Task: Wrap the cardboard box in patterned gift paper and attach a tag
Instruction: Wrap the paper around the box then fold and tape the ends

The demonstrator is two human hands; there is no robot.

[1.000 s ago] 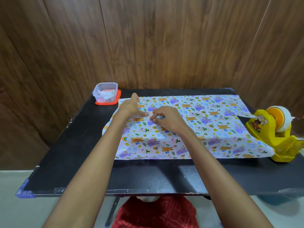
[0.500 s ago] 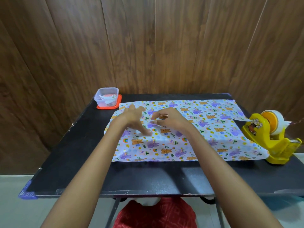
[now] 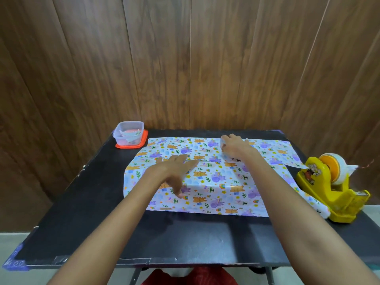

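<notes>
- Where the black worktop (image 3: 82,202) reaches its far left corner, a clear plastic tub (image 3: 128,132) sits on an orange lid (image 3: 144,144), with scraps of paper inside that are too small to make out.
- On the near left corner of the worktop there is a patch of blue tape (image 3: 16,262).
- Just right of the tub, the patterned gift paper (image 3: 216,182) lies spread, printed side up, over the middle of the worktop, showing bears, rainbows and purple figures; a crease runs across it.
- Over the paper's left half is the left hand (image 3: 174,169), palm down, fingers straight and spread apart, with the thumb tip touching the sheet.
- At the bottom edge, between the forearms, a bit of red cloth (image 3: 185,278) shows below the worktop.
- Further right, the right hand (image 3: 234,147) rests at the paper's far edge with its fingers bent downward; I cannot tell whether they pinch the sheet or only press on it.
- At the right edge stands a yellow tape dispenser (image 3: 329,192) carrying a roll of tape (image 3: 333,163); the paper's right-hand corners reach its base.
</notes>
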